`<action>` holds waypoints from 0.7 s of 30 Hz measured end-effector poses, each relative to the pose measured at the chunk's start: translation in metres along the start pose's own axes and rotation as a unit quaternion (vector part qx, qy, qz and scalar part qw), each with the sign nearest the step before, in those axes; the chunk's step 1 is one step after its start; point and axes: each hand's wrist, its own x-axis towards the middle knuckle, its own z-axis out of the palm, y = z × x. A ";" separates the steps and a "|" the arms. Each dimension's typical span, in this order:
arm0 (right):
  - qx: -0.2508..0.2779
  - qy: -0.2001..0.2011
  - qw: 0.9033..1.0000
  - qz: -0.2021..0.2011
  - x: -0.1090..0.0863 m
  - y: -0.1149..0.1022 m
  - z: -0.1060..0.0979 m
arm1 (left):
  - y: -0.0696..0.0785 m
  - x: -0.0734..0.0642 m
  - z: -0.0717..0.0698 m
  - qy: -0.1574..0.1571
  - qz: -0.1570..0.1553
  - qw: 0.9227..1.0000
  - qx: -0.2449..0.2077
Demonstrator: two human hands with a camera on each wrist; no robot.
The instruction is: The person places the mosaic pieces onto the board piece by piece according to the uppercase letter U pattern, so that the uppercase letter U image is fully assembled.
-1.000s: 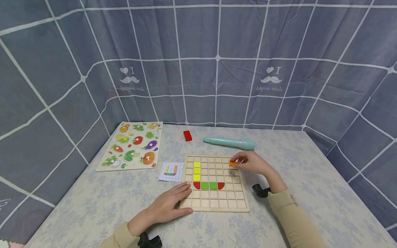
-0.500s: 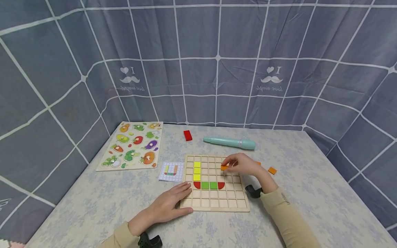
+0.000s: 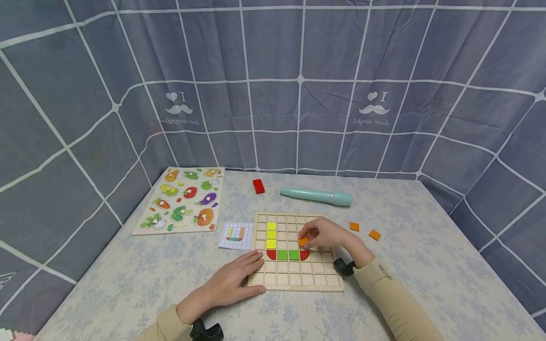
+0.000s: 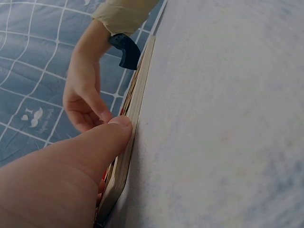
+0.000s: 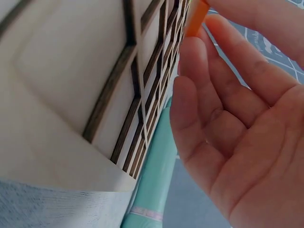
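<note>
A wooden grid board (image 3: 294, 288) lies on the table with colored tiles set in its cells. Yellow tiles (image 3: 271, 235) form a column, and green tiles (image 3: 287, 255) sit between two red rounded ones below it. My right hand (image 3: 326, 234) pinches an orange square tile (image 3: 303, 242) over the cell just above the right red piece; the fingers partly cover that tile. In the right wrist view the orange tile (image 5: 195, 19) shows between thumb and fingertip. My left hand (image 3: 230, 280) rests at the board's lower left, straight fingers on its edge, thumb (image 4: 107, 140) against the side.
Two loose orange tiles (image 3: 354, 226) lie right of the board. Behind it are a red block (image 3: 258, 186) and a teal pen-like stick (image 3: 315, 196). A card with a printed pattern (image 3: 235, 236) and a vegetable puzzle board (image 3: 181, 201) lie to the left.
My right hand has carried the orange tile left and toward me, from the board's upper right down to the row above the red piece. Two loose orange tiles came into view. The left hand stayed still.
</note>
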 end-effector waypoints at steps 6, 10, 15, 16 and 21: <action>-0.011 -0.004 1.000 0.006 -0.001 -0.001 0.001 | 0.000 0.000 0.000 0.001 -0.001 1.000 -0.001; -0.014 -0.007 1.000 0.006 -0.001 -0.001 0.002 | 0.000 0.001 0.000 0.000 -0.001 1.000 -0.002; -0.007 -0.007 1.000 0.010 0.000 0.001 0.003 | 0.000 0.001 -0.001 -0.002 -0.003 1.000 -0.004; -0.006 -0.007 1.000 0.010 -0.001 0.001 0.003 | 0.001 0.001 -0.001 -0.002 -0.003 1.000 -0.004; 0.003 -0.009 1.000 0.011 -0.002 -0.001 0.004 | 0.001 0.000 -0.002 -0.003 -0.003 1.000 -0.003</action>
